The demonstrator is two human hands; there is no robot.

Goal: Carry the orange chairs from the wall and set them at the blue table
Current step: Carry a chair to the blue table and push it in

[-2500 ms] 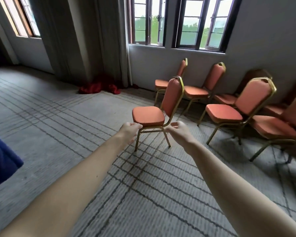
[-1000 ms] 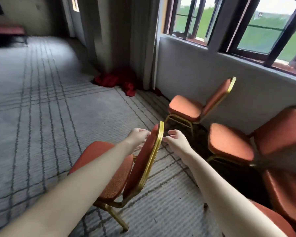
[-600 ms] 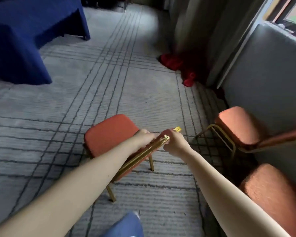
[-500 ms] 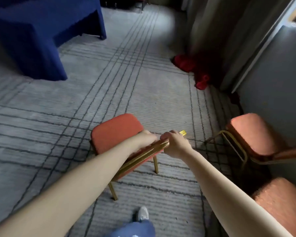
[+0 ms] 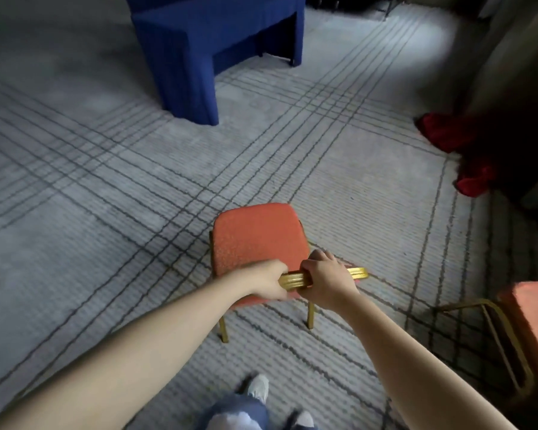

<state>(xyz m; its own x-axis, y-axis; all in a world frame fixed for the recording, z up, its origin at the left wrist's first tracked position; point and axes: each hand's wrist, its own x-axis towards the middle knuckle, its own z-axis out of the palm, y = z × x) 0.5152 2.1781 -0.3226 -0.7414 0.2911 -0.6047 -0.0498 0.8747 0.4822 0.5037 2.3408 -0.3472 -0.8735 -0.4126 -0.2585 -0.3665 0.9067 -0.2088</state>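
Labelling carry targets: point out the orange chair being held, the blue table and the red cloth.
orange chair (image 5: 255,237), head view, seat cushion.
blue table (image 5: 184,57), head view, draped near side.
red cloth (image 5: 441,133), head view, upper heap.

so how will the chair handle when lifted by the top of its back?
Probably rigid: the chair has a gold, metal-looking frame, so it should move as one piece. Both the left hand and right hand grip the top rail, with its bulk out ahead, so it will likely pitch forward. Thin legs may snag the carpet if dragged.

Blue table (image 5: 184,72), second chair (image 5: 533,324) partly off-frame
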